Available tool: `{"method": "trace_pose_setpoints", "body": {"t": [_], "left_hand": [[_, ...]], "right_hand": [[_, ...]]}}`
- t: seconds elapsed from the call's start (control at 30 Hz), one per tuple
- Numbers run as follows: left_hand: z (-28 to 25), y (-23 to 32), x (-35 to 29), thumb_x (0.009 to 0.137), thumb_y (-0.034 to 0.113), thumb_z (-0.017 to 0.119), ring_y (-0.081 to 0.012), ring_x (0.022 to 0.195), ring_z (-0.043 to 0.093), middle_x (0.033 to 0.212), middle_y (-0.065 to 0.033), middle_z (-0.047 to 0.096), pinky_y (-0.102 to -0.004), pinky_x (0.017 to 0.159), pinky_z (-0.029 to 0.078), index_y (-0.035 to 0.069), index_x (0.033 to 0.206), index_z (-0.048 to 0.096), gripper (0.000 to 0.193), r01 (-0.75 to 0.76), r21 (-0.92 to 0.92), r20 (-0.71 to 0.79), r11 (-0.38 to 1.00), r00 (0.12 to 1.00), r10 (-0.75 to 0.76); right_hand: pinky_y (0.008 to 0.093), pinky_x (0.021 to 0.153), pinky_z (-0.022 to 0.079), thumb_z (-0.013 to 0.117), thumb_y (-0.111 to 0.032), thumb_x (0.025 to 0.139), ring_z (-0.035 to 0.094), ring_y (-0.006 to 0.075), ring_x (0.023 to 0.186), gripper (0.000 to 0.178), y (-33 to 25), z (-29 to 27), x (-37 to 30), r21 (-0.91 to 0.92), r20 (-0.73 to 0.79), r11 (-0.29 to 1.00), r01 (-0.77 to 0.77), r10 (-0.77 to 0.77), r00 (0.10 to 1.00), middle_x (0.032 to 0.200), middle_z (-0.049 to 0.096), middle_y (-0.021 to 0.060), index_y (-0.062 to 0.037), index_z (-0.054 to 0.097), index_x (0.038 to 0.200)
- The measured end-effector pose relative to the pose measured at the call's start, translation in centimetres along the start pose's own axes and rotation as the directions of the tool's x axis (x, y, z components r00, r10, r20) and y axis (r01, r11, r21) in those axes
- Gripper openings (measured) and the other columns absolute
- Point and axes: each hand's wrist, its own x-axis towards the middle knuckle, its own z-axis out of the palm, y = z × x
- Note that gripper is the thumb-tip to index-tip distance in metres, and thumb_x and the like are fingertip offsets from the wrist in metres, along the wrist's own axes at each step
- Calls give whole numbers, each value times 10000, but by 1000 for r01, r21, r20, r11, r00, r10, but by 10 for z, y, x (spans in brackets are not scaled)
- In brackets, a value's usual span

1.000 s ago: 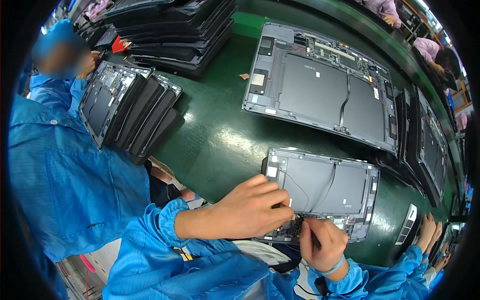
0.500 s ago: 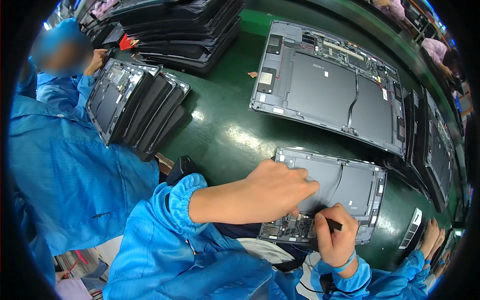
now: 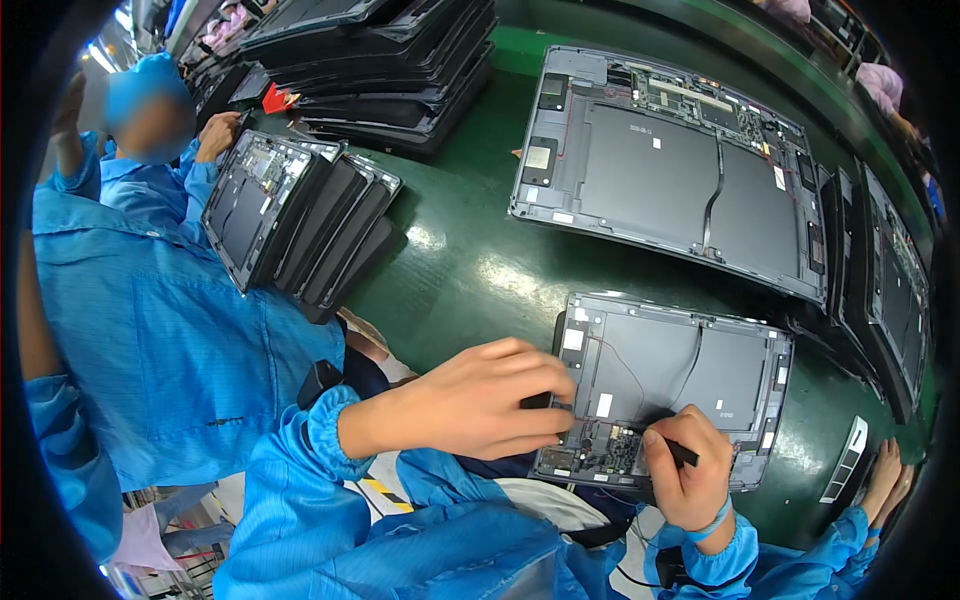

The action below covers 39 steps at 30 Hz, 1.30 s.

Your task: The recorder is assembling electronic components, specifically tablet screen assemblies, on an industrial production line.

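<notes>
An opened laptop base (image 3: 740, 395), with flat grey battery panels and a circuit board (image 3: 600, 450) along its near side, lies in front of me. My left hand (image 3: 490, 398) hovers at its left edge, fingers stretched and slightly apart; part of something black shows between them, and I cannot tell whether they touch it. My right hand (image 3: 690, 468) is closed around a short black stick-like tool (image 3: 684, 453) above the circuit board. Its tip is hidden by the fingers. A thin red wire (image 3: 625, 362) curves across the base's left part.
A larger opened laptop base (image 3: 660, 180) sits beyond mine, with several more leaning upright at its right (image 3: 880, 290). Stacks of casings (image 3: 390, 70) stand at the far left, near a co-worker in blue (image 3: 150, 200). Another person's hands (image 3: 888, 480) rest at the right, beside a white slotted strip (image 3: 845, 460).
My left hand has drawn back to the left from over the laptop base, its fingers opening out and uncovering the red wire and a white label. My right hand still grips the tool.
</notes>
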Motion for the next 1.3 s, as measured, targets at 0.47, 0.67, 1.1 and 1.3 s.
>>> {"method": "trace_pose_setpoints", "body": {"t": [0.47, 0.67, 1.1, 1.3], "left_hand": [[10, -20, -5, 835, 272, 765, -224, 1008, 657, 975, -49, 623, -283, 668, 539, 117, 967, 724, 208, -238, 154, -25, 959, 969, 244], [10, -22, -8, 854, 305, 753, -217, 1004, 655, 985, -46, 626, -263, 606, 520, 103, 965, 725, 232, -247, 173, -68, 954, 963, 261], [12, -25, 5, 824, 289, 767, -206, 934, 634, 932, -27, 587, -297, 620, 551, 132, 934, 706, 202, -169, -40, -13, 985, 986, 168], [11, -25, 2, 815, 286, 773, -211, 934, 634, 942, -16, 583, -300, 635, 569, 165, 939, 710, 184, -158, -21, -31, 987, 987, 157]], "right_hand": [[339, 458, 410, 687, -6, 824, 543, 240, 502, 48, 0, 2, -2, 14, -34, 1000, 10, -9, 999, 687, 560, 103, -13, 639, 828], [335, 464, 422, 682, 2, 823, 550, 239, 502, 45, -1, 0, 0, 6, -12, 1000, -19, 19, 1000, 683, 560, 100, -14, 640, 824], [331, 470, 430, 688, 7, 810, 561, 239, 512, 55, -1, -1, 1, 27, -9, 1000, -14, 14, 1000, 686, 574, 101, -10, 642, 834], [339, 468, 435, 699, 6, 805, 568, 246, 515, 69, -2, 4, -1, -45, -36, 999, 25, -26, 999, 679, 576, 101, -14, 641, 836]]}}
